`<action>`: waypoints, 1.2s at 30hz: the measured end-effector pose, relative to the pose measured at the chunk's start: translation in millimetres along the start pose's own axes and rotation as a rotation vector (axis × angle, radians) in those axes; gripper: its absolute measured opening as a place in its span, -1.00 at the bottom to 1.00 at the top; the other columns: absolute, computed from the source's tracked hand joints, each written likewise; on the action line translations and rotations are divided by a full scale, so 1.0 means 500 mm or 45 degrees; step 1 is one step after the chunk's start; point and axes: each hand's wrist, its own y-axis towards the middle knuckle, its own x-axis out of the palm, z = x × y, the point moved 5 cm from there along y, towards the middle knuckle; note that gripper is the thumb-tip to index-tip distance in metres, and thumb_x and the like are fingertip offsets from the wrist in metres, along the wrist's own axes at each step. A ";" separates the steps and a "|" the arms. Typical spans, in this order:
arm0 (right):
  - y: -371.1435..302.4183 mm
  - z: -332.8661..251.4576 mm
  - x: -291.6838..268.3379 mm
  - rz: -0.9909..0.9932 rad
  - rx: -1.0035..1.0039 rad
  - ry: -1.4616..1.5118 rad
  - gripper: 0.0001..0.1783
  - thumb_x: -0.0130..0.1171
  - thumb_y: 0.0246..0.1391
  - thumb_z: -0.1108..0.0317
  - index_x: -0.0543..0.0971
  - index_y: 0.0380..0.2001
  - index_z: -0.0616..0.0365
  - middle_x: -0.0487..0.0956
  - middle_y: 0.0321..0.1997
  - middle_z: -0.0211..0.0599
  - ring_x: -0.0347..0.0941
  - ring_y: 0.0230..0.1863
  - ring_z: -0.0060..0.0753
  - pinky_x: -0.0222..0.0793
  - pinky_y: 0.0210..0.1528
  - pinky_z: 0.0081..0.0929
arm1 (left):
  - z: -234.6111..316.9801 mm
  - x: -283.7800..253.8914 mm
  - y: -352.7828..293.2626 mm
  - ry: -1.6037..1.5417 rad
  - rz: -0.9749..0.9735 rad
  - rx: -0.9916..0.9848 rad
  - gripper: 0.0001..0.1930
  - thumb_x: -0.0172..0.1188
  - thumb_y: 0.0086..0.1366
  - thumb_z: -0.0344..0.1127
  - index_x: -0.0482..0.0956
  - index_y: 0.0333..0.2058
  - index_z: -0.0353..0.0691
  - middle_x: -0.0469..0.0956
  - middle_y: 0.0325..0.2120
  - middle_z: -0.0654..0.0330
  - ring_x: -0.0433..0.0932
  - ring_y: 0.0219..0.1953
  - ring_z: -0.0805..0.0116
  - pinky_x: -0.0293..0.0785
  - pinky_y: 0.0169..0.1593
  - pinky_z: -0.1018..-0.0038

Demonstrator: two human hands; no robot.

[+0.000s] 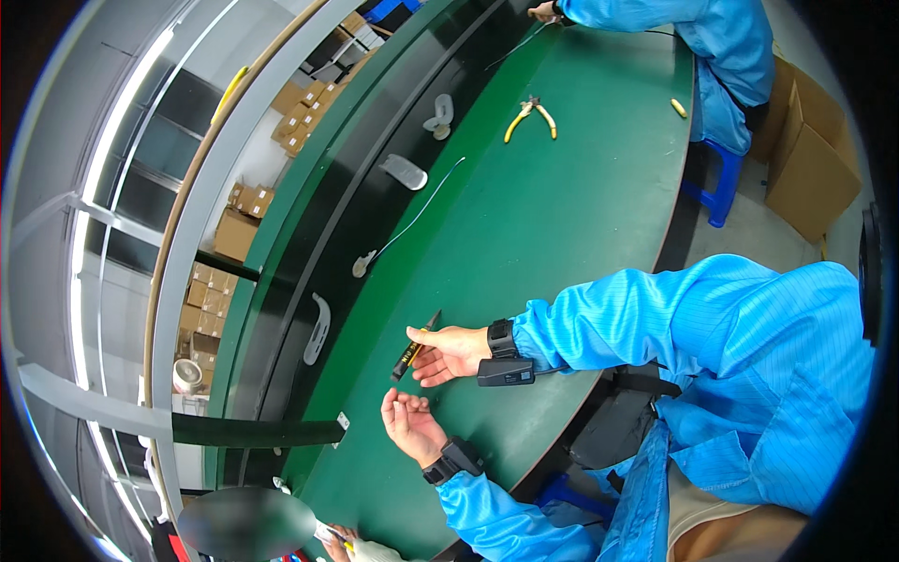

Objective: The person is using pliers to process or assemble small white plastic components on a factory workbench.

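Note:
My right hand (451,354) is closed round a slim black tool (412,354) with yellow markings and a pointed dark tip; its exact kind cannot be made out. The tip points away past my thumb. Close to the tool's lower end, my left hand (418,433) has its fingers curled in with the fingertips together. Whatever sits in that pinch is too small to tell. Both hands hover over the green tabletop (552,234). Farther along it lie yellow-handled pliers (531,110), opened in a V.
Along the dark ledge lie a white curved piece (318,330), a white cable (412,220) with a rounded end, and pale plastic parts (405,171). A small yellow piece (678,108) lies by the far edge. One co-worker (726,47) sits there; another person's hand (337,543) shows at the bottom.

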 end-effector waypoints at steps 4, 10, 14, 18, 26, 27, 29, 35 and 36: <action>0.029 0.017 0.012 0.063 -0.066 0.010 -0.44 0.20 0.05 -0.21 0.45 -0.30 0.12 0.45 -0.30 -0.31 0.52 -0.22 -0.32 0.56 -0.11 -0.26 | 0.018 0.008 -0.008 0.300 0.050 0.190 -0.72 0.08 0.31 -0.44 0.46 -0.02 -0.40 0.49 -0.42 0.23 0.43 -0.42 0.52 0.38 -0.35 0.60; 0.045 0.035 0.021 0.100 -0.058 -0.017 -0.45 0.20 0.05 -0.20 0.48 -0.29 0.12 0.49 -0.29 -0.30 0.53 -0.23 -0.34 0.56 -0.12 -0.28 | 0.034 -0.007 -0.017 0.626 0.213 0.389 -0.68 0.08 0.28 -0.50 0.47 0.01 -0.38 0.49 -0.45 0.27 0.40 -0.49 0.57 0.35 -0.41 0.65; 0.054 0.028 0.012 0.059 -0.043 -0.041 -0.44 0.19 0.05 -0.21 0.51 -0.30 0.13 0.55 -0.39 -0.31 0.57 -0.27 -0.35 0.58 -0.17 -0.30 | 0.041 0.006 -0.016 0.790 0.240 0.448 -0.68 0.09 0.23 -0.55 0.50 -0.01 -0.37 0.47 -0.45 0.30 0.38 -0.49 0.58 0.36 -0.40 0.63; 0.026 0.008 0.003 0.165 -0.107 -0.105 -0.44 0.19 0.04 -0.24 0.49 -0.32 0.09 0.48 -0.35 -0.34 0.54 -0.28 -0.38 0.56 -0.19 -0.34 | 0.006 0.008 0.002 0.728 0.164 0.447 -0.69 0.11 0.25 -0.53 0.50 -0.02 -0.35 0.48 -0.38 0.27 0.44 -0.43 0.56 0.43 -0.37 0.63; -0.053 -0.096 0.039 0.101 -0.490 -0.386 -0.47 0.14 0.11 -0.19 0.48 -0.27 0.12 0.54 -0.25 -0.30 0.54 -0.29 -0.41 0.54 -0.22 -0.37 | -0.001 -0.017 0.015 0.753 0.289 0.425 -0.75 0.13 0.24 -0.52 0.54 -0.09 -0.35 0.50 -0.34 0.25 0.45 -0.40 0.55 0.42 -0.35 0.63; -0.043 -0.081 0.082 0.019 -0.555 -0.474 -0.48 0.13 0.13 -0.18 0.48 -0.28 0.13 0.56 -0.25 -0.29 0.54 -0.31 -0.41 0.54 -0.22 -0.36 | 0.007 -0.061 -0.001 0.785 0.359 0.416 -0.76 0.14 0.24 -0.52 0.54 -0.10 -0.35 0.50 -0.35 0.25 0.45 -0.41 0.55 0.42 -0.36 0.63; -0.033 -0.101 0.139 -0.110 -0.844 -0.931 -0.45 0.17 0.08 -0.17 0.48 -0.31 0.19 0.58 -0.33 -0.23 0.56 -0.33 -0.32 0.51 -0.23 -0.31 | 0.025 -0.071 -0.011 0.848 0.408 0.392 -0.77 0.15 0.25 -0.49 0.55 -0.11 -0.35 0.52 -0.37 0.25 0.45 -0.42 0.54 0.42 -0.38 0.61; 0.049 -0.210 0.098 0.239 -1.045 -1.856 -0.39 0.25 -0.03 -0.14 0.46 -0.32 0.31 0.56 -0.39 -0.12 0.54 -0.37 -0.28 0.46 -0.28 -0.29 | -0.014 -0.076 0.013 0.854 0.351 0.216 -0.79 0.09 0.29 -0.50 0.52 -0.11 -0.36 0.51 -0.38 0.24 0.44 -0.46 0.55 0.39 -0.42 0.64; 0.042 -0.213 0.085 0.259 -1.024 -1.688 -0.41 0.24 0.00 -0.12 0.45 -0.32 0.30 0.56 -0.39 -0.15 0.53 -0.39 -0.32 0.47 -0.32 -0.32 | -0.021 -0.068 0.021 0.849 0.331 0.207 -0.79 0.09 0.29 -0.50 0.52 -0.11 -0.36 0.51 -0.38 0.24 0.44 -0.46 0.55 0.39 -0.42 0.64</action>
